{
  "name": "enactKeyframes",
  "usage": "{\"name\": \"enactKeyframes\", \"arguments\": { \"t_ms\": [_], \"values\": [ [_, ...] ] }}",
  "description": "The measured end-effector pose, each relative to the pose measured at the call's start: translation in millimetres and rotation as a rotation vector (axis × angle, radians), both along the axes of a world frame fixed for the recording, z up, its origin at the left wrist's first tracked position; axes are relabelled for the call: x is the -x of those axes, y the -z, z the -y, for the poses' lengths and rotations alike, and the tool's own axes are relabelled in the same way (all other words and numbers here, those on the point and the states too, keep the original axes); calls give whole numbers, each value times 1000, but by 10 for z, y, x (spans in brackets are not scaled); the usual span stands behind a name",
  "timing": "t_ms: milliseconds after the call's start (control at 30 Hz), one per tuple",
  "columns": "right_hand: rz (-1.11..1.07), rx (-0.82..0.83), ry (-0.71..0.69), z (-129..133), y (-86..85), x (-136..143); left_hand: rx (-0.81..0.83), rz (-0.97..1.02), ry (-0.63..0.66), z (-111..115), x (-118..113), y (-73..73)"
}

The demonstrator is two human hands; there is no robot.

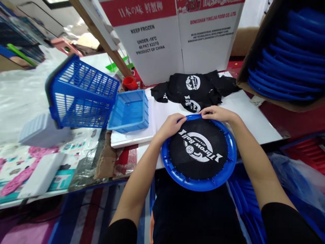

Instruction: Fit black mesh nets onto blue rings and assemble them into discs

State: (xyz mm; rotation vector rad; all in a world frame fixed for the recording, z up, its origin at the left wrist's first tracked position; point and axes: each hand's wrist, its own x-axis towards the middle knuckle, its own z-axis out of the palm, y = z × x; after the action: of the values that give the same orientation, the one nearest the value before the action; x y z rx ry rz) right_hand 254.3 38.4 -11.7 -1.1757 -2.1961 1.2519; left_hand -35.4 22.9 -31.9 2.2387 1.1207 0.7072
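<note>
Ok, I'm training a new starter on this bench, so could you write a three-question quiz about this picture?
1. True or false: the left hand and right hand both touch the far edge of the ring.
2. Which is nearest the basket: A, the black cloths; B, the tray; C, the stacked rings?
3. Fill the gap: the mesh reads "____ Ball".

Key: 1 true; 2 B; 3 Throw.

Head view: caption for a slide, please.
Left hand and right hand at the far edge of a blue ring framing printed black mesh.
</note>
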Motion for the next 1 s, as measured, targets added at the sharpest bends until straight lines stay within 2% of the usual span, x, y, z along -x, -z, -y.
{"name": "enactKeyframes", "arguments": {
  "t_ms": [167, 367, 500, 733, 867, 1000],
  "values": [
    [22, -75, -8, -33, 81, 10, -160, -79, 117, 17, -16, -3],
    [63, -191, -17, -24, 120, 58, -138, -93, 94, 21, -7, -4],
    [63, -209, -39, -10, 101, 77, -124, -87, 93, 29, 13, -14],
    [-12, -214, -33, 27, 92, 91, -252, -175, 194, 122, -5, 24],
    [-67, -265, -110, 21, 141, 155, -182, -276, 260, 166, -50, 32],
    [43, -226, -172, 32, 160, 216, -82, -202, 227, 109, -119, 55]
  ]
}}
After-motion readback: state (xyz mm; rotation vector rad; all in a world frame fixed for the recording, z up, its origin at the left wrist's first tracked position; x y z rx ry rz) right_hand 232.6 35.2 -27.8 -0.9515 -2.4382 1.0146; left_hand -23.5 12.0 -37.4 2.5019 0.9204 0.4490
